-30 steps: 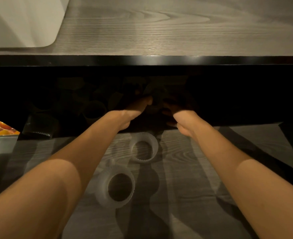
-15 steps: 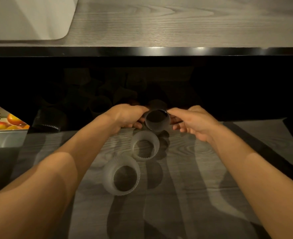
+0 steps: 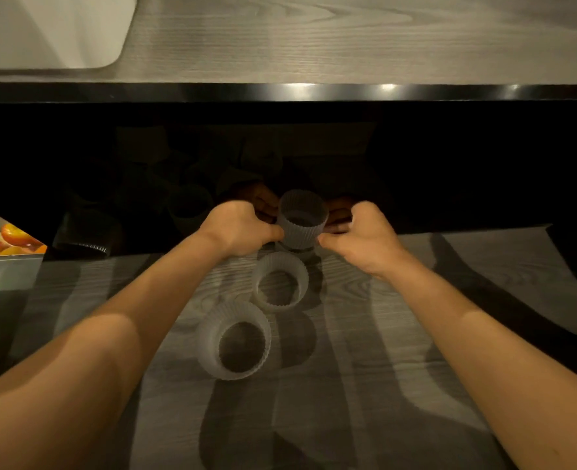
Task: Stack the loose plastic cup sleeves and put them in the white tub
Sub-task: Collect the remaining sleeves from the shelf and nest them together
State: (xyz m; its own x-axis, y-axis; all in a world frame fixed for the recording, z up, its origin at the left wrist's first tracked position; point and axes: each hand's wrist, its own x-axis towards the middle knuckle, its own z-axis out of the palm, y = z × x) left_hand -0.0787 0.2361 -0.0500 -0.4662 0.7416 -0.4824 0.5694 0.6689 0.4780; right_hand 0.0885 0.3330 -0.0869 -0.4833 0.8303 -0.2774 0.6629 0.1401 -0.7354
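Head view: sits on my head, facing forward and down, close over my forearms and the wooden floor [image 3: 416,334].
Shared views: only this one.

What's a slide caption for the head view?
Both hands hold a ribbed sleeve above two loose sleeves.

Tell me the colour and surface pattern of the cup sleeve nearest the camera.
Translucent frosted white with fine vertical ribs, seen in the head view: nearest sleeve.
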